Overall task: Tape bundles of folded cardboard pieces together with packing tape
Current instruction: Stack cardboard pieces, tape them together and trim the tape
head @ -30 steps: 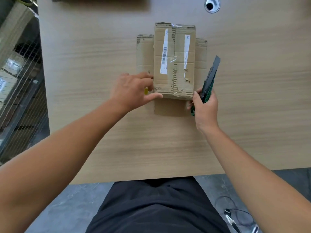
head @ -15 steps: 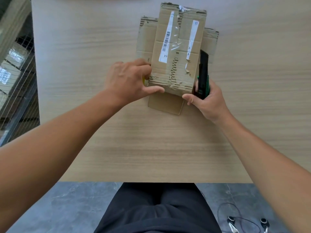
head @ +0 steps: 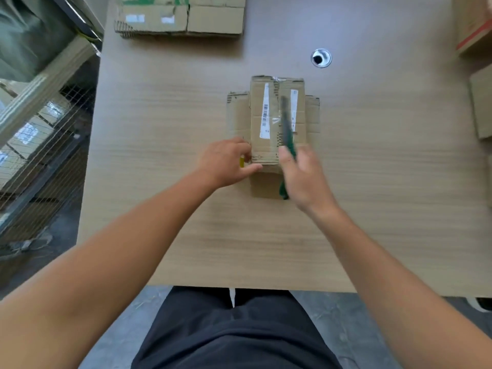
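Wooden table (head: 372, 209), metal grommet (head: 321, 58), wire rack (head: 40, 155)

- Packing or storeroom workspace, warehouse-like.
- Wood-grain desk (head: 399, 182) with a metal cable grommet (head: 321, 58).
- Cardboard stack (head: 181, 18), flattened, at the desk's far edge; more boxes (head: 482, 102) at its right edge.
- Wire mesh (head: 45, 145) on the left, with labelled cartons (head: 26, 134) behind it.
- Bare grey floor (head: 332, 328), concrete-like.

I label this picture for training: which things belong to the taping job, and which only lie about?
Job: cardboard bundle, gripped by left hand; cutter in right hand.
Lying about: flat cardboard stack at far edge; cable hole; boxes at right edge.
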{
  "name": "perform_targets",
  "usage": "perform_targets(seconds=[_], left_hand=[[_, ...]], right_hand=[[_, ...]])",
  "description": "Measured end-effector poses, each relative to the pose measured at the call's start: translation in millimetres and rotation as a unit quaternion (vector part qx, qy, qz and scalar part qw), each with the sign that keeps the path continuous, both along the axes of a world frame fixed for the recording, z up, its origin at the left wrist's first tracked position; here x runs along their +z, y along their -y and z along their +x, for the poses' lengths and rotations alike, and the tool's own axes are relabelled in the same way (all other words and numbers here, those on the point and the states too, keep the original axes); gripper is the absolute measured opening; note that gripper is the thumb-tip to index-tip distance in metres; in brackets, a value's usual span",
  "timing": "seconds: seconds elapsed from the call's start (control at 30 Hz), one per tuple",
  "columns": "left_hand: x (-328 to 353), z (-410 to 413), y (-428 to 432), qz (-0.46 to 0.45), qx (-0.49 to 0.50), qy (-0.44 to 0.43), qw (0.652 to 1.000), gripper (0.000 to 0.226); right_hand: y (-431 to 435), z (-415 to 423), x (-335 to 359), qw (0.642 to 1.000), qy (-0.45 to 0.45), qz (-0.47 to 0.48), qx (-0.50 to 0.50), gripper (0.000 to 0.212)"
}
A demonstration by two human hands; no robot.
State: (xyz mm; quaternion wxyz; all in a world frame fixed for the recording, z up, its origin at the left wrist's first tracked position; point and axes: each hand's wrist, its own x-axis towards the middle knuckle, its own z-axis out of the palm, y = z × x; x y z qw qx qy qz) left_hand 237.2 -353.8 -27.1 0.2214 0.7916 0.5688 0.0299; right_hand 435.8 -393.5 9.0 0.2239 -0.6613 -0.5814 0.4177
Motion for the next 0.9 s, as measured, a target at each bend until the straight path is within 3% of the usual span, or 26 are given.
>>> perform_targets(seconds=[0.07, 0.17, 0.3, 0.4, 0.57, 0.67, 0.77, 0.83, 0.9], left_hand=[[4, 7, 11, -0.030, 0.023, 0.031, 0.999, 0.041], [6, 0, 19, -0.084, 0.077, 0.051, 0.992, 0.027], [6, -32, 23, -0.153, 0.124, 0.081, 0.977, 0.044], [10, -40, 16, -0.178, 0.124, 0.071, 0.974, 0.045], [17, -30, -1, -0.146, 0.100, -0.056, 0.983, 0.031], [15, -33, 1, -0.150, 0.084, -0.036, 0.984, 0.022], [15, -28, 5, -0.130, 0.080, -0.017, 0.988, 0.020], [20, -24, 4, -0.094, 0.091, 0.015, 0.991, 0.019], [28, -33, 0, -0.022, 0.117, 0.029, 0.993, 0.020]], right_hand=[[7, -25, 6, 0.995, 0.049, -0.039, 0.074, 0.045], [19, -35, 7, 0.985, 0.095, -0.103, 0.102, 0.049], [27, -36, 5, 0.976, 0.100, -0.139, 0.133, 0.060], [24, -36, 4, 0.972, 0.096, -0.172, 0.129, 0.070], [12, -31, 5, 0.955, 0.103, -0.210, 0.183, 0.064], [11, -35, 2, 0.950, 0.129, -0.204, 0.199, 0.059], [16, -42, -4, 0.931, 0.209, -0.203, 0.222, 0.060], [22, -42, -9, 0.909, 0.269, -0.198, 0.251, 0.059], [30, -38, -12, 0.905, 0.274, -0.178, 0.274, 0.055]])
